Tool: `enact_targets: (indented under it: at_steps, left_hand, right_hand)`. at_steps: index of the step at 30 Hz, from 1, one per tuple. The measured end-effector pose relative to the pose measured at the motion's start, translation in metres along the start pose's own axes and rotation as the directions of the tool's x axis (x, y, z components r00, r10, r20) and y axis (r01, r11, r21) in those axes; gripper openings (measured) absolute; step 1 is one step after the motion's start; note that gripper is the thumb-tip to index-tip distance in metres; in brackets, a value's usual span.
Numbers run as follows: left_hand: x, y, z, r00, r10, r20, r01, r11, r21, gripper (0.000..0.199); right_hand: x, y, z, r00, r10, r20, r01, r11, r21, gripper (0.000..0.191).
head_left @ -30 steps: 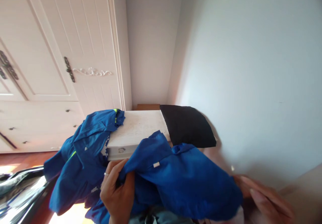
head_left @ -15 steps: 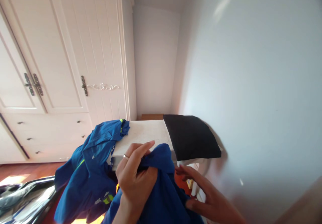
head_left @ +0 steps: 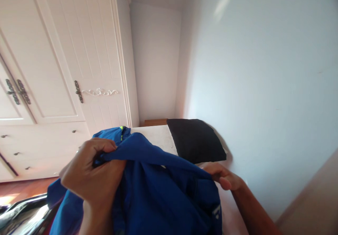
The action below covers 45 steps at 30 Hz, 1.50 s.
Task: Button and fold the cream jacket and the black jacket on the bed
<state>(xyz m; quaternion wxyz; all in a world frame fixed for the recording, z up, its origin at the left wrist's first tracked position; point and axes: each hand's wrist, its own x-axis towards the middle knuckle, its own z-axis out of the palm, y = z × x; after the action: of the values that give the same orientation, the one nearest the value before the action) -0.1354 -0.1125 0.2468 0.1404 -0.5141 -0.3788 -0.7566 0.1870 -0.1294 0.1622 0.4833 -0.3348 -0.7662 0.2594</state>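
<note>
A blue garment [head_left: 169,192] hangs between my two hands, its upper edge pulled into a sloping band. At the left end of that edge my left hand [head_left: 92,168] is closed on the cloth, thumb and fingers pinching it. My right hand [head_left: 223,177] grips the other end, lower and farther right. A small white print shows on the cloth under the right hand. Behind my left hand lies another blue garment [head_left: 112,133] with lime-yellow trim, mostly hidden. Folded black cloth [head_left: 196,141] rests on the right part of the white surface [head_left: 153,136].
A white wardrobe [head_left: 58,51] with dark metal handles and drawers stands at the left. To the right rises a pale wall [head_left: 250,87]. Shiny, clear-looking wrapping [head_left: 26,210] lies low at the left on the reddish floor [head_left: 16,191].
My right hand, previously apart with fingers spread, has taken hold of the blue garment. My left hand has moved left, and the garment's edge is now stretched wide. The view has shifted slightly right.
</note>
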Motion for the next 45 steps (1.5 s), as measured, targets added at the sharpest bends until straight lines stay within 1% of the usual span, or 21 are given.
enact_targets:
  at_steps: [2,4,7,8,10,12,14,15,17,18,21,24,29,34,35,37,39,41,42,43,45]
  left_hand:
    - [0.009,-0.008,-0.001,0.999,0.016,0.047,-0.019,0.997,0.074,0.011]
    - [0.019,-0.014,-0.003,0.993,0.016,0.121,-0.029,0.994,0.105,0.010]
    - [0.034,-0.020,-0.008,0.968,-0.011,0.250,-0.014,0.995,0.099,0.012]
    - [0.039,-0.022,-0.010,0.954,-0.028,0.299,-0.004,0.994,0.107,0.015]
    - [0.049,-0.026,-0.013,0.916,-0.095,0.389,0.035,0.987,0.158,0.021]
    - [0.059,-0.034,-0.015,0.867,-0.181,0.465,0.085,0.972,0.220,0.028]
    - [0.071,-0.046,-0.015,0.793,-0.225,0.566,0.095,0.964,0.250,0.032]
    - [0.078,-0.052,-0.014,0.747,-0.232,0.623,0.087,0.963,0.254,0.033]
    - [0.090,-0.062,-0.010,0.679,-0.242,0.693,0.056,0.959,0.279,0.032]
    - [0.094,-0.065,-0.008,0.682,-0.242,0.690,0.032,0.952,0.303,0.030]
    - [0.102,-0.068,0.002,0.807,-0.185,0.561,-0.040,0.930,0.364,0.020]
    - [0.106,-0.067,0.012,0.899,-0.123,0.421,-0.046,0.928,0.370,0.022]
    - [0.127,-0.074,0.023,0.942,-0.108,0.319,-0.042,0.902,0.430,0.044]
    - [0.150,-0.082,0.037,0.945,-0.030,0.324,-0.105,0.914,0.391,0.054]
    - [0.155,-0.085,0.042,0.934,-0.044,0.355,-0.109,0.911,0.398,0.058]
    - [0.167,-0.092,0.054,0.908,-0.087,0.409,-0.115,0.889,0.444,0.066]
    - [0.183,-0.098,0.067,0.892,-0.096,0.443,-0.148,0.861,0.486,0.074]
    - [0.201,-0.101,0.081,0.893,-0.049,0.448,-0.206,0.839,0.504,0.079]
    - [0.211,-0.101,0.090,0.900,-0.021,0.435,-0.230,0.825,0.516,0.080]
    - [0.220,-0.101,0.099,0.907,0.008,0.422,-0.251,0.814,0.524,0.081]
    - [0.235,-0.105,0.118,0.906,0.018,0.423,-0.265,0.802,0.535,0.079]
  right_hand:
    - [0.005,-0.024,-0.025,0.995,-0.027,0.093,0.032,0.998,-0.048,0.054]
    - [0.014,-0.050,-0.042,0.992,0.050,0.116,-0.032,0.988,-0.151,0.045]
    - [0.031,-0.082,-0.053,0.983,0.143,-0.118,-0.176,0.924,-0.340,0.030]
    - [0.037,-0.089,-0.053,0.965,0.086,-0.247,-0.186,0.889,-0.418,0.026]
    - [0.050,-0.099,-0.052,0.879,-0.164,-0.448,-0.161,0.781,-0.603,0.020]
    - [0.062,-0.105,-0.051,0.768,-0.435,-0.469,-0.114,0.629,-0.769,0.018]
    - [0.076,-0.108,-0.053,0.694,-0.593,-0.408,-0.062,0.516,-0.854,0.018]
    - [0.083,-0.108,-0.054,0.688,-0.612,-0.390,-0.043,0.502,-0.864,0.014]
    - [0.097,-0.109,-0.058,0.745,-0.545,-0.386,-0.047,0.534,-0.844,0.010]
    - [0.104,-0.109,-0.060,0.795,-0.468,-0.386,-0.074,0.558,-0.827,0.016]
    - [0.122,-0.111,-0.067,0.927,-0.204,-0.316,-0.151,0.567,-0.810,0.023]
    - [0.136,-0.119,-0.073,0.992,0.046,-0.113,-0.117,0.624,-0.773,0.036]
    - [0.154,-0.138,-0.097,0.943,0.290,0.162,-0.143,0.795,-0.590,0.050]
    - [0.179,-0.134,-0.126,0.847,0.481,0.227,-0.218,0.703,-0.677,0.052]
    - [0.185,-0.129,-0.128,0.857,0.479,0.188,-0.216,0.667,-0.713,0.051]
    - [0.195,-0.116,-0.126,0.928,0.371,0.022,-0.210,0.570,-0.795,0.050]
    - [0.208,-0.103,-0.118,0.976,0.078,-0.204,-0.217,0.431,-0.876,0.062]
    - [0.228,-0.094,-0.111,0.915,-0.242,-0.323,-0.246,0.299,-0.922,0.083]
    - [0.241,-0.090,-0.109,0.878,-0.337,-0.341,-0.262,0.259,-0.930,0.091]
    - [0.257,-0.087,-0.109,0.870,-0.359,-0.339,-0.267,0.236,-0.934,0.096]
    - [0.292,-0.078,-0.112,0.935,-0.172,-0.311,-0.270,0.227,-0.936,0.093]
